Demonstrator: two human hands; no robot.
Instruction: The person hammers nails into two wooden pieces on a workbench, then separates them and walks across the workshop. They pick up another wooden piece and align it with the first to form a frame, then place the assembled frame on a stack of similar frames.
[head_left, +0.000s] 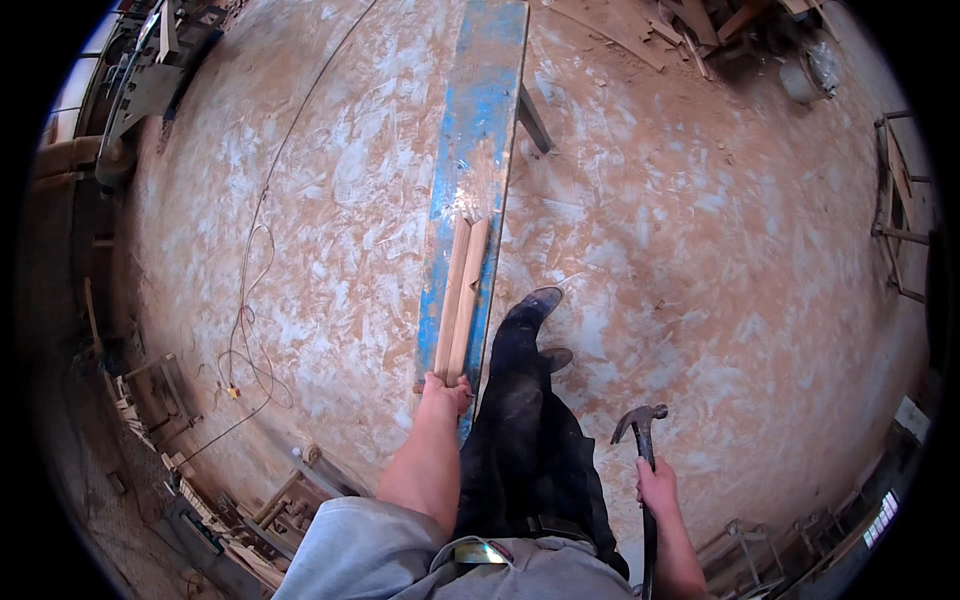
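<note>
Clearly closed hands (449, 392) (657, 486), slats (467, 310) left, hammer (649, 535) right

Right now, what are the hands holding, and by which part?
Left hand: wooden strips, by their near end. Right hand: claw hammer, by the handle.

A worn blue bench (482, 100) crosses pale-smeared floor (660, 260).

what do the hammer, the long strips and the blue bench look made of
Hammer: head probably steel, dull and grey; the dark handle could be rubber-covered or painted.
Long strips: likely bare wood, given the light-brown, matte faces with no visible coating.
Blue bench: perhaps wood, with worn blue paint giving way to brownish patches; wear and dust leave the material uncertain.
</note>
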